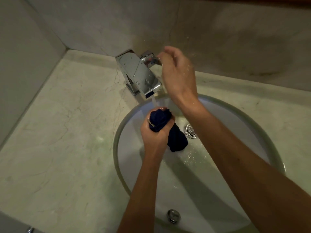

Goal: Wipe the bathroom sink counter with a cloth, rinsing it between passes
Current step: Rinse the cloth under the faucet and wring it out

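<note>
My left hand [154, 132] grips a dark blue cloth [175, 137], bunched into a roll, over the white round sink basin [252, 125]. A thin stream of water runs from the chrome faucet [139, 73] onto the top of the cloth. My right hand [176, 71] is wet and reaches to the faucet's side lever [149, 58], with fingers curled around its end. The pale marble counter [67, 123] surrounds the basin.
A chrome drain [190, 131] sits in the basin bottom, with an overflow cap [173, 215] on the near wall. The counter meets walls at the left and at the back. Water droplets lie in the basin.
</note>
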The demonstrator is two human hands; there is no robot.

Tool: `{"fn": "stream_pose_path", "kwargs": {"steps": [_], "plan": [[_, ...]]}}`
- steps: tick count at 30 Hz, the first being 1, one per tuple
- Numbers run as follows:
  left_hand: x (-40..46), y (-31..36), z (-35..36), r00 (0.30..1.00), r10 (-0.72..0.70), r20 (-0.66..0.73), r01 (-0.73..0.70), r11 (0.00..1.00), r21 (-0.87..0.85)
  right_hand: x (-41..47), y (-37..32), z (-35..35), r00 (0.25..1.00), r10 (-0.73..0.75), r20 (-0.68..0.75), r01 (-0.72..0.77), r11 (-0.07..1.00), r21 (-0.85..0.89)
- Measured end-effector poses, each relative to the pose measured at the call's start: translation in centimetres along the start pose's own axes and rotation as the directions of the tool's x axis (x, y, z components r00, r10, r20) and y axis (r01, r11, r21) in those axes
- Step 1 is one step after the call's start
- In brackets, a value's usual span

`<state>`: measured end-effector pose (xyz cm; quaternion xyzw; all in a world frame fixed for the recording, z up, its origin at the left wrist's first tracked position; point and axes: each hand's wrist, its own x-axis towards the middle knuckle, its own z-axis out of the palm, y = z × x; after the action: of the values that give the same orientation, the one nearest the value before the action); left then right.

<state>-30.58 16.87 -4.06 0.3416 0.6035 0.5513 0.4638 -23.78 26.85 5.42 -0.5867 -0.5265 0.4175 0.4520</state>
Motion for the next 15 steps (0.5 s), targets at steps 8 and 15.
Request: {"fn": "stream_pose_path", "kwargs": {"steps": [8,15], "plan": [[0.8,2.8,-0.3,0.932,-0.159,0.325,0.274,0.896,-0.349,-1.0,7.9,-4.7,0.904,0.289,0.315,-0.313,0.949,0.029],[2.2,3.0,1.3,0.764,-0.24,0.598,0.627,0.494,-0.602,-8.5,11.9,-5.5,0.286,0.124,0.95,-0.9,0.374,0.222]]}}
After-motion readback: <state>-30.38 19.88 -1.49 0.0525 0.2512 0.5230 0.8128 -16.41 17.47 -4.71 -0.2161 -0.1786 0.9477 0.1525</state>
